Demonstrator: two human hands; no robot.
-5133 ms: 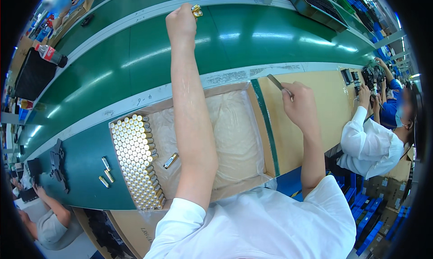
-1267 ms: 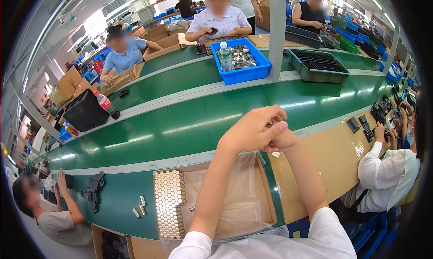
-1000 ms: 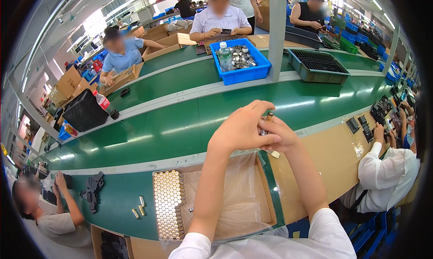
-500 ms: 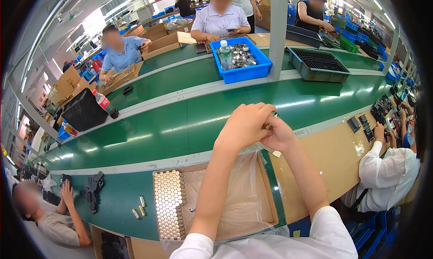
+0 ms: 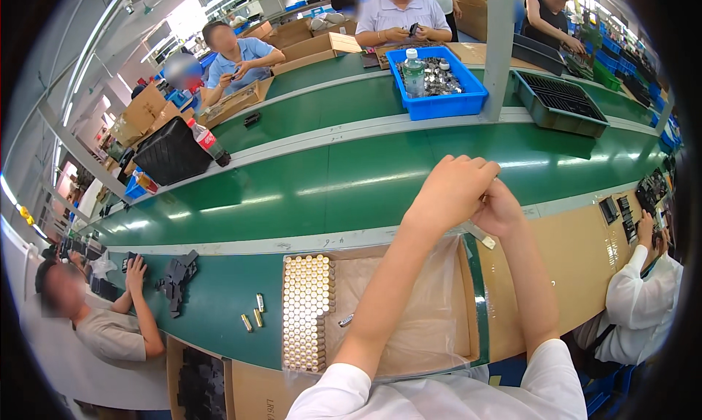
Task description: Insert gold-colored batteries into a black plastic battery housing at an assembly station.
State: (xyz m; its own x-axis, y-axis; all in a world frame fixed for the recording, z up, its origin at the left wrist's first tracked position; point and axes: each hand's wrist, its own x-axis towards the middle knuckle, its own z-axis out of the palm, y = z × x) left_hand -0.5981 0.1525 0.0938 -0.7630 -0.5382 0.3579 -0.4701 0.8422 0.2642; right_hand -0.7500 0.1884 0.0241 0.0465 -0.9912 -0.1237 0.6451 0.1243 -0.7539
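Green flat belt (image 5: 329, 201) behind shallow brown cardboard box (image 5: 469, 303); upright gold-topped cylindrical batteries (image 5: 303, 310) fill left part (remainder unfilled). Left hand (image 5: 453, 190), right hand (image 5: 501, 209) curled together; grip contents hidden.

The white short-sleeved shirt (image 5: 453, 402) is plain where it shows, its loose cloth softly creased. The left sleeve (image 5: 336, 389) and right sleeve (image 5: 559, 376) are of the same white, roomy and slightly wrinkled. Beyond them, the left forearm (image 5: 398, 288) and right forearm (image 5: 531, 281) are bare, as are the left hand (image 5: 455, 192) and right hand (image 5: 500, 210).
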